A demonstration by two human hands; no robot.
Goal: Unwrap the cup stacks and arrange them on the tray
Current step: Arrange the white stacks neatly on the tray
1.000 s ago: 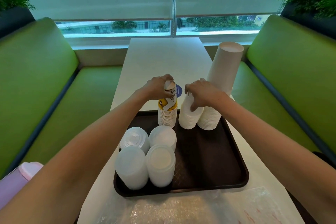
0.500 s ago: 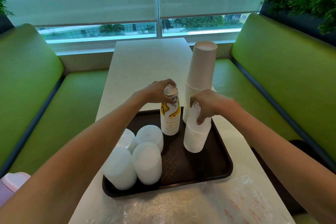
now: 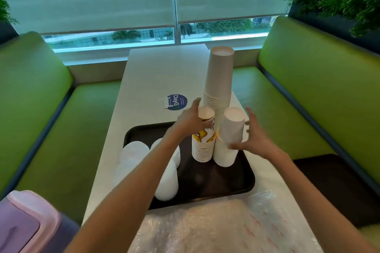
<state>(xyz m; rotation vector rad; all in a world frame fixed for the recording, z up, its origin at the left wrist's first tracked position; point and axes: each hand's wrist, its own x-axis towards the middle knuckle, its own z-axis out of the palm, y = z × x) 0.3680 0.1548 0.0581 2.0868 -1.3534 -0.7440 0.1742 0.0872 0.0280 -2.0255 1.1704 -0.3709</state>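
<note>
Crumpled wrap [image 3: 216, 228] fronts tray [image 3: 216, 181]; sticker [image 3: 177, 102] (blue) behind.

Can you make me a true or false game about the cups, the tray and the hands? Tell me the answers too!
1. The tallest cup stack is plain, with no picture on it. True.
2. The yellow-patterned cup stack lies on its side. False: it stands upright on the tray.
3. A round blue sticker lies on the white table, beyond the tray. True.
4. The tray is bright red. False: it is very dark, nearly black.
5. Both hands are squeezed into fists. False: the left hand and the right hand both have their fingers spread, close by the two shorter stacks.
</note>
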